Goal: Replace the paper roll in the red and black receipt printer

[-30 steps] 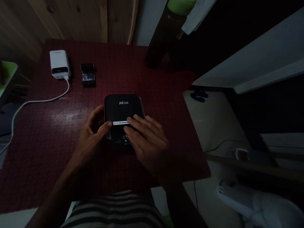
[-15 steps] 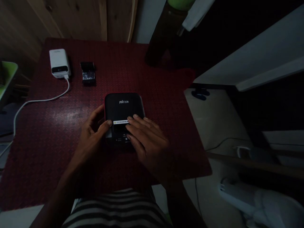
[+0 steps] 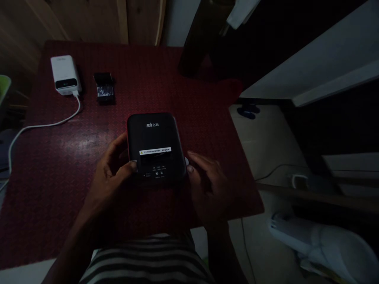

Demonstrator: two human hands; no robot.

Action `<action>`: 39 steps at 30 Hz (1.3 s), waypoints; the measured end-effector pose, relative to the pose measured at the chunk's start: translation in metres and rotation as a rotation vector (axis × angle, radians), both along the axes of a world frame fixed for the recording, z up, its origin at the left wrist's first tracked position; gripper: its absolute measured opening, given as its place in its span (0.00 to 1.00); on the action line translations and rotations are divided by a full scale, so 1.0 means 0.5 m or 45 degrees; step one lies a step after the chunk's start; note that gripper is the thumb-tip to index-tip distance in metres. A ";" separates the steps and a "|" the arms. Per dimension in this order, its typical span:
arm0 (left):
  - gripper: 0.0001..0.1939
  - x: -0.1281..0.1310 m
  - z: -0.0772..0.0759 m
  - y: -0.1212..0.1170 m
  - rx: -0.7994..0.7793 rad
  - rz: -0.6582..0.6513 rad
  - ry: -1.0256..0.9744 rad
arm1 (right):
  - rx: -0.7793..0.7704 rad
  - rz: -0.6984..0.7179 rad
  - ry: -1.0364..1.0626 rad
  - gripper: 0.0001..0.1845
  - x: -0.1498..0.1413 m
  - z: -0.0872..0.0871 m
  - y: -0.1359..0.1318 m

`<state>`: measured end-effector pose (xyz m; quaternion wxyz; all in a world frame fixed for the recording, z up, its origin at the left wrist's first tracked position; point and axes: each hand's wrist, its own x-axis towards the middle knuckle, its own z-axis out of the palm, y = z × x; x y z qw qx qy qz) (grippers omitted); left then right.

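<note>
A black receipt printer (image 3: 154, 136) with a red left edge lies on the dark red tabletop, a paper slot and small icons on its top. Its left side is gripped by my left hand (image 3: 114, 171), thumb on the top corner and fingers along the edge, partly hidden. At the right side, a small white rounded piece (image 3: 186, 161) shows between the thumb and forefinger of my right hand (image 3: 209, 181). Whether that piece belongs to the printer, I cannot tell.
A white power bank (image 3: 65, 71) with a plugged-in white cable (image 3: 44, 125) stands at the far left. Beside it lies a small black object (image 3: 105, 90) with a patterned silvery middle. A tall dark cylinder (image 3: 201, 39) rises at the back. Slippers (image 3: 247, 112) lie on the floor.
My right hand has left the printer's top and moved right, to the small white piece at its side. My left thumb has slid down slightly. The view has shifted a little.
</note>
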<state>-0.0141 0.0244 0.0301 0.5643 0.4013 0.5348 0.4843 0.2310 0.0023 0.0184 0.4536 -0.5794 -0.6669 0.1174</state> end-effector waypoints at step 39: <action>0.37 0.005 -0.030 -0.010 -0.038 -0.005 -0.099 | -0.107 0.535 -0.536 0.15 -0.061 0.121 0.152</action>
